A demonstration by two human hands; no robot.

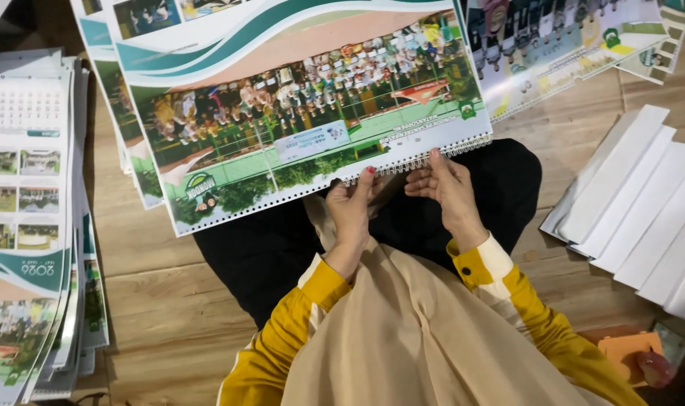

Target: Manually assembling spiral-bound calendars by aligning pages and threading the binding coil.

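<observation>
Seen from above, seated on a wooden floor, lap in black cloth, sleeves yellow with cream bands.

Left hand raised at the near edge of a calendar, fingers curled and pinching that edge close to the wire spiral, one red-painted fingertip resting right on the binding. Right hand just beside it to the right, fingers bent and pressed against the same spiral edge, thumb tucked under; grip closed on the binding rather than spread. Both hands close together, nearly touching, in front of the lap.

Calendar lying tilted across the knees, stretching from centre to far left, top sheet showing a large group photograph with green and teal wave bands and a white border, punched holes along the near edge. More calendar sheets of the same design fanned out beneath it on the left side.

At far left, a tall stack of printed pages with small photographs and a date grid, edges ragged. At far right, another printed sheet with rows of figures, partly under the calendar's corner. To the right, well apart from the hands, a fan of plain white strips overlapping on the floor. Near right corner, a small orange object, kind unclear.
</observation>
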